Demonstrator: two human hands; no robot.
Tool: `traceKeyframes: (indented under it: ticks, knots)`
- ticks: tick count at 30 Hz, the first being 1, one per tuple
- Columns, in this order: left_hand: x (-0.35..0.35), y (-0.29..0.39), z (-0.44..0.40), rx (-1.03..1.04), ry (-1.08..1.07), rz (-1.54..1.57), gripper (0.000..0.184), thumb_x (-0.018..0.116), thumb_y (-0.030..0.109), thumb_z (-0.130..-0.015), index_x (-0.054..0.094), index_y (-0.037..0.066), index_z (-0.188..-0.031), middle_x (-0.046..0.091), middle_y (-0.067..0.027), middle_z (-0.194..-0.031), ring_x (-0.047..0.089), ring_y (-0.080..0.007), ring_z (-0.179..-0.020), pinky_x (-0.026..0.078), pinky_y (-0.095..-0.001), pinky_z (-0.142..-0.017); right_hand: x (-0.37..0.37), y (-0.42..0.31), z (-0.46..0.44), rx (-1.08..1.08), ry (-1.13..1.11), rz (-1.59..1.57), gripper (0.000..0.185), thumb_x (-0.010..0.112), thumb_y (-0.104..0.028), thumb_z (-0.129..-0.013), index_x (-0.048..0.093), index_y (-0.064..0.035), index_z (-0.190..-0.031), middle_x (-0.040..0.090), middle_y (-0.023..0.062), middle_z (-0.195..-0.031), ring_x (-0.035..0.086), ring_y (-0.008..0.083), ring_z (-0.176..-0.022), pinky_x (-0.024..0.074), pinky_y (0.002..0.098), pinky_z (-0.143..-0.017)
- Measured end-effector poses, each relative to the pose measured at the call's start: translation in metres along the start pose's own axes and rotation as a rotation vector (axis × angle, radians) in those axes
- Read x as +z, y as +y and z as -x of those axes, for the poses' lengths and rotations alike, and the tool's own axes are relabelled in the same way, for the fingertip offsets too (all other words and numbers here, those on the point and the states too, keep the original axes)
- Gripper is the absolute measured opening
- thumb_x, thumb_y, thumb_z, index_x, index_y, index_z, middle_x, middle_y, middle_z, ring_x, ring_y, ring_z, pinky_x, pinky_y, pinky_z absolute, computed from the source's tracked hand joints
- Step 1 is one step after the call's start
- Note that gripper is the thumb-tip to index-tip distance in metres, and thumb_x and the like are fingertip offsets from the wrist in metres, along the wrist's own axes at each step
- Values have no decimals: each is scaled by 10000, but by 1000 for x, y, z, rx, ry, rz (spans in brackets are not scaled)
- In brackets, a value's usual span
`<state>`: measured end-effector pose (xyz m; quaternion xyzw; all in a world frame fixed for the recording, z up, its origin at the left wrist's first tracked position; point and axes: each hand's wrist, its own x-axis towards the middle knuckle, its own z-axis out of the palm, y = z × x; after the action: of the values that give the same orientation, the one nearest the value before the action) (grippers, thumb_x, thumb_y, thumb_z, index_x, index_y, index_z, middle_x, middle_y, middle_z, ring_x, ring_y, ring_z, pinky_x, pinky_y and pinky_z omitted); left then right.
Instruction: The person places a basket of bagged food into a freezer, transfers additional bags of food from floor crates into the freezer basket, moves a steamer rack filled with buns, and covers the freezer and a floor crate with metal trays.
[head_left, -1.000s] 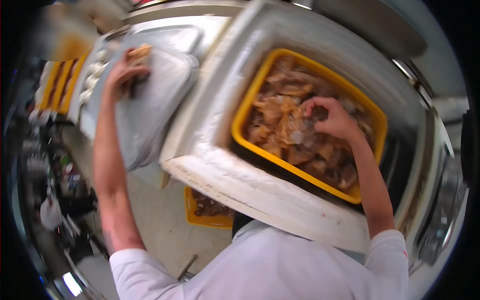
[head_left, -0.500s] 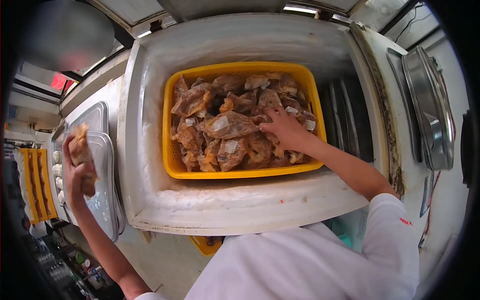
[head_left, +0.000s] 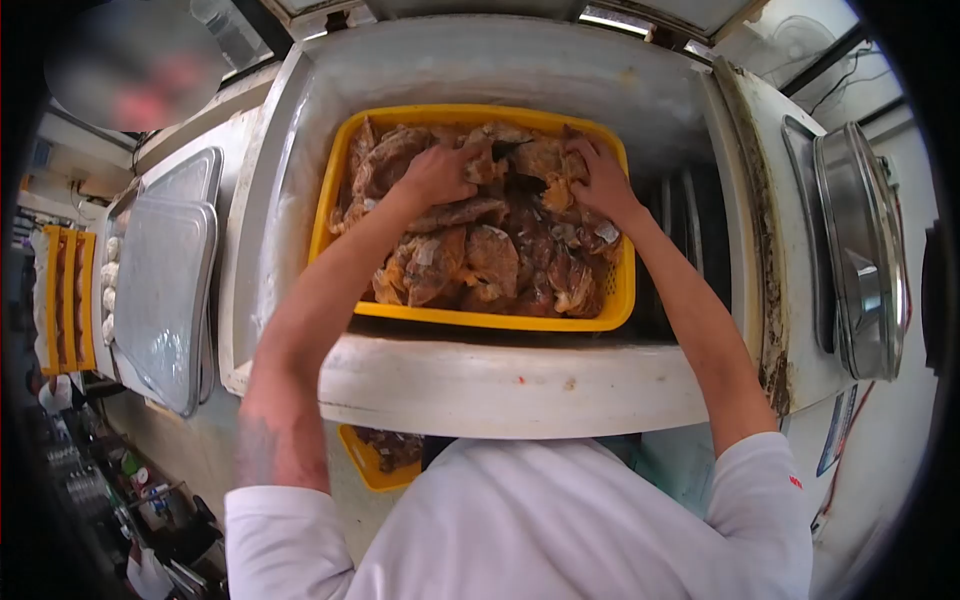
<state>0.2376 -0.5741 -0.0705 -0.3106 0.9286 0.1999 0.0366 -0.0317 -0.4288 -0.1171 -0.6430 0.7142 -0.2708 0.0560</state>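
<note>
A yellow plastic basket (head_left: 480,317) sits inside the chest freezer, heaped with brown, orange-tinged pieces of bagged meat (head_left: 492,260). My left hand (head_left: 440,175) reaches into its upper middle, fingers curled over a bagged meat piece (head_left: 487,165); the fingertips are partly hidden. At the upper right of the heap, my right hand (head_left: 603,183) grips another bagged meat piece (head_left: 555,190), thumb and fingers bent around its side. A dark gap shows between the two hands.
Frosted freezer walls (head_left: 480,60) surround the basket, and a thick front rim (head_left: 480,385) lies before me. Metal trays (head_left: 165,290) stand at left, a steel lid (head_left: 855,250) at right. Below is another yellow basket (head_left: 375,470).
My left hand has moved from above the trays, where it held a wrapped package, into the basket. My right hand has shifted up and right. The bagged meat is rearranged.
</note>
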Motion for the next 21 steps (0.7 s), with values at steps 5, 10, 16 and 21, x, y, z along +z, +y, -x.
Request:
traceKeyframes:
  ticks: [5, 10, 16, 21]
  knots:
    - [6, 1, 48, 98, -8, -5, 716, 616, 181, -761, 415, 301, -1437, 626, -233, -1081, 568, -401, -1102, 489, -576, -859, -34, -49, 40, 82, -415, 320, 581, 658, -159, -759, 455, -144, -1303, 401, 205, -1381, 454, 476, -1184, 442, 515, -958]
    - [54, 15, 50, -183, 377, -275, 603, 641, 307, -815, 448, 259, -1384, 600, -244, -1022, 576, -414, -1037, 487, -543, -822, -25, -102, 39, -280, -252, 69, 661, 723, -232, -752, 445, -107, -1339, 340, 206, -1445, 416, 466, -1253, 393, 484, -1045]
    - [37, 48, 80, -101, 248, -223, 651, 687, 404, -782, 468, 207, -1362, 500, -278, -1201, 542, -498, -1045, 496, -549, -819, 16, -123, 9, -296, -356, -257, 693, 798, -277, -684, 471, -159, -1284, 282, 179, -1485, 296, 479, -1342, 353, 565, -1062]
    - [44, 23, 115, -117, 264, -155, 570, 687, 418, -807, 511, 218, -1311, 381, -333, -1321, 524, -547, -1050, 476, -550, -898, 54, -97, -28, -425, -368, -34, 588, 788, -236, -657, 528, -239, -1184, 252, 154, -1507, 261, 490, -1360, 380, 611, -1016]
